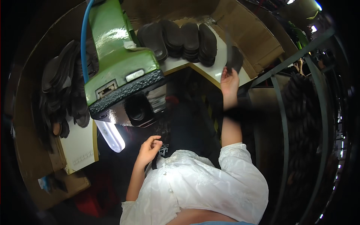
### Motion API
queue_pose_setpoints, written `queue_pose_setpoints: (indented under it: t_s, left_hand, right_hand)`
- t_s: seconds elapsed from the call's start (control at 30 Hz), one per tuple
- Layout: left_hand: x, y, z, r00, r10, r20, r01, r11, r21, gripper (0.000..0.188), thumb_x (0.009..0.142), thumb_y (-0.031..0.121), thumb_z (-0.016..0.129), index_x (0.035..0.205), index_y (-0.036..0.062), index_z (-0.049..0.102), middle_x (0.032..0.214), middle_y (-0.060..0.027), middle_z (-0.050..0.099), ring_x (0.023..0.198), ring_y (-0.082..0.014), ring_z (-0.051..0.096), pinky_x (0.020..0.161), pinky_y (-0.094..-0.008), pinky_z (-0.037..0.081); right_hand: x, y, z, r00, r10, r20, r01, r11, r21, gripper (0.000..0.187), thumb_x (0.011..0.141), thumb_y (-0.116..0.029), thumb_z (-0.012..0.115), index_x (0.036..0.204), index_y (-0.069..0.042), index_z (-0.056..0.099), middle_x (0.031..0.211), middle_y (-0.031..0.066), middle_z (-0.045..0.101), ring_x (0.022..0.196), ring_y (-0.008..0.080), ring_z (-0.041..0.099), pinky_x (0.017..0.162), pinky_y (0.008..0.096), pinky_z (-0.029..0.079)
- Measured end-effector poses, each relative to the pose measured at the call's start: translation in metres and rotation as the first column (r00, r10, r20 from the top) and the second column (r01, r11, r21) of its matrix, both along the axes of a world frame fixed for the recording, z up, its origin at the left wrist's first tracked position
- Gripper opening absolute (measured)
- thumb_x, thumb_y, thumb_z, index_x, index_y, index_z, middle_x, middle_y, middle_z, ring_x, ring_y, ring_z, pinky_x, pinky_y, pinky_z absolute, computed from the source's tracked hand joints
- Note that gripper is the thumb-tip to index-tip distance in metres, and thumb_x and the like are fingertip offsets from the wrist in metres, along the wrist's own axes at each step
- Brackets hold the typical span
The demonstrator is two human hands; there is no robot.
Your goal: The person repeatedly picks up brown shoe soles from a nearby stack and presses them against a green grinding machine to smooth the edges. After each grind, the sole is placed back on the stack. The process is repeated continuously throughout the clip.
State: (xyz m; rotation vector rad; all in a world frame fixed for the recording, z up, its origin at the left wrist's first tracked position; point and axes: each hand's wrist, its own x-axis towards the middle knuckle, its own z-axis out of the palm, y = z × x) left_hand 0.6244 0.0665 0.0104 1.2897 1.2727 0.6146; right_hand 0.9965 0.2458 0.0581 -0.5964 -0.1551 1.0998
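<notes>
1. The right hand (229,80) has bent fingers at the near end of a dark sole (235,60), which is blurred; I cannot tell whether it is gripped.
2. The left hand (149,150) is loosely curled, with nothing visible in it.
3. Left of the right hand, 4 stacks of dark soles (190,36) stand on the white bench (80,144).
4. Cardboard walls (262,48) stand around the bench, beyond both hands.
5. Farther left of the left hand, they enclose a heap of soles (56,77).
6. Right of the right hand, a metal rack (283,112) holds many dark pieces (300,112), too dim to identify.
</notes>
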Motion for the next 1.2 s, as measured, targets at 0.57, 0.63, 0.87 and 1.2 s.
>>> queue_pose_setpoints:
  t_s: [0.57,0.63,0.87,1.2]
  left_hand:
    - [-0.034,-0.015,-0.028,0.989,0.143,0.035,-0.141,0.988,-0.059,0.024,0.083,0.009,0.056,0.105,-0.0013,0.054,0.081,-0.0043,0.059,0.075,-0.0081,0.054,0.069,-0.0219,0.044]
    - [-0.025,-0.010,-0.027,0.991,0.114,0.064,-0.112,0.993,-0.027,0.025,0.083,0.011,0.058,0.104,-0.0011,0.055,0.079,-0.0042,0.060,0.071,-0.0071,0.054,0.066,-0.0213,0.045]
    - [-0.002,0.000,0.002,0.998,0.043,0.034,-0.044,0.998,0.039,0.028,0.082,0.015,0.059,0.104,-0.0003,0.056,0.080,-0.0049,0.061,0.069,-0.0085,0.055,0.066,-0.0232,0.046]
    - [0.005,0.000,-0.003,0.998,-0.014,0.068,0.014,1.000,-0.005,0.025,0.082,0.013,0.059,0.103,0.0014,0.056,0.081,-0.0033,0.062,0.070,-0.0070,0.055,0.065,-0.0219,0.045]
  right_hand:
    - [0.054,-0.018,-0.022,-0.100,0.255,0.962,0.689,0.716,-0.118,0.048,0.080,-0.036,0.058,0.112,0.000,0.054,0.080,0.0177,0.059,0.061,0.0268,0.057,0.062,0.0380,0.045]
    - [0.075,-0.008,-0.027,-0.313,0.344,0.885,0.757,0.654,0.014,0.063,0.073,-0.040,0.064,0.116,0.003,0.048,0.107,0.0240,0.053,0.095,0.0363,0.051,0.083,0.0399,0.040]
    - [0.138,0.010,-0.028,0.105,0.457,0.883,0.706,0.592,-0.390,0.081,0.062,-0.039,0.073,0.117,0.010,0.042,0.107,0.0262,0.051,0.097,0.0334,0.049,0.082,0.0373,0.036]
    - [0.124,0.008,-0.017,0.655,0.279,0.702,0.262,0.787,-0.558,0.027,0.074,-0.027,0.070,0.083,-0.004,0.059,0.064,-0.0018,0.048,0.045,0.0071,0.040,0.035,0.0208,0.029]
